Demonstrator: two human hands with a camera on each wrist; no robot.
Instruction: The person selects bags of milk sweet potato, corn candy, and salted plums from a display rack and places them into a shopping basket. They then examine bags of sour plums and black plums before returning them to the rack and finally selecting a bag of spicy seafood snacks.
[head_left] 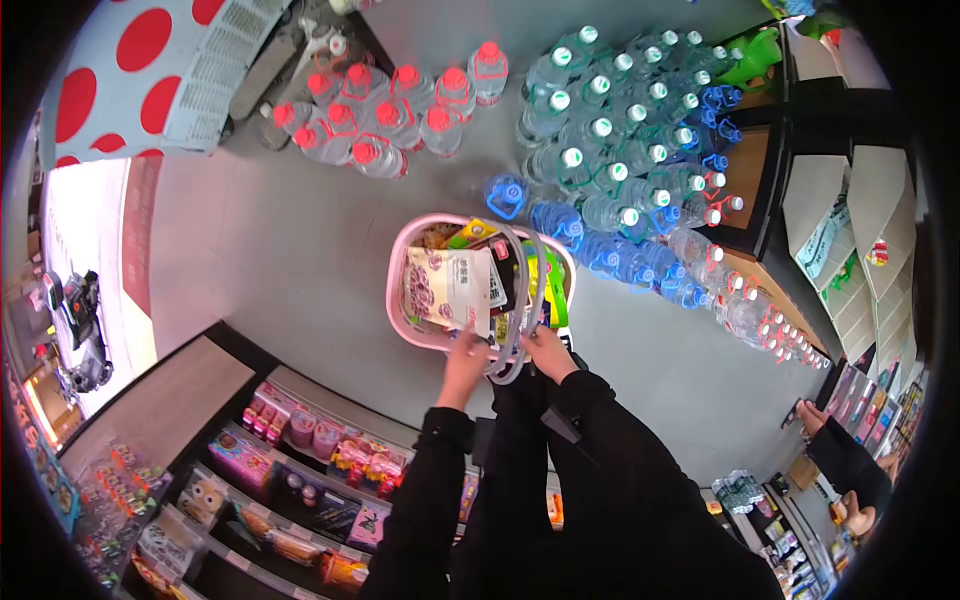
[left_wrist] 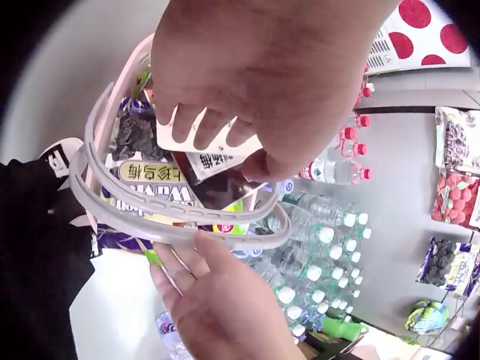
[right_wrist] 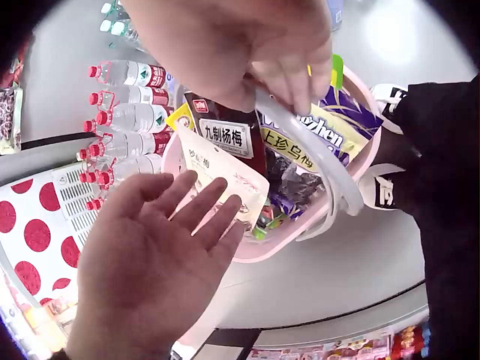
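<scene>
A pink shopping basket [head_left: 398, 300] with two pale plastic handles [head_left: 520, 300] stands on the floor at my feet. Snack packets fill it: a cream packet [head_left: 448, 285], a dark packet [right_wrist: 225, 131] and a purple-and-white prune bag [left_wrist: 154, 184]. With its fingers extended, my left hand [right_wrist: 154, 255] lies over the cream packet's edge; in the head view it is at the basket's near rim. My right hand [right_wrist: 240, 45] grips a handle, which passes between its thumb and fingers. From the left wrist view, the right hand [left_wrist: 229, 304] is just below the handles.
Red-capped water bottles [head_left: 390, 120] stand beyond the basket, with many green-label bottles [head_left: 600, 130] and blue-capped bottles [head_left: 600, 255] to the right. Shelves of packaged goods [head_left: 320, 450] run at the lower left. Another person [head_left: 850, 470] is at the far right. A polka-dot panel [head_left: 150, 80] stands upper left.
</scene>
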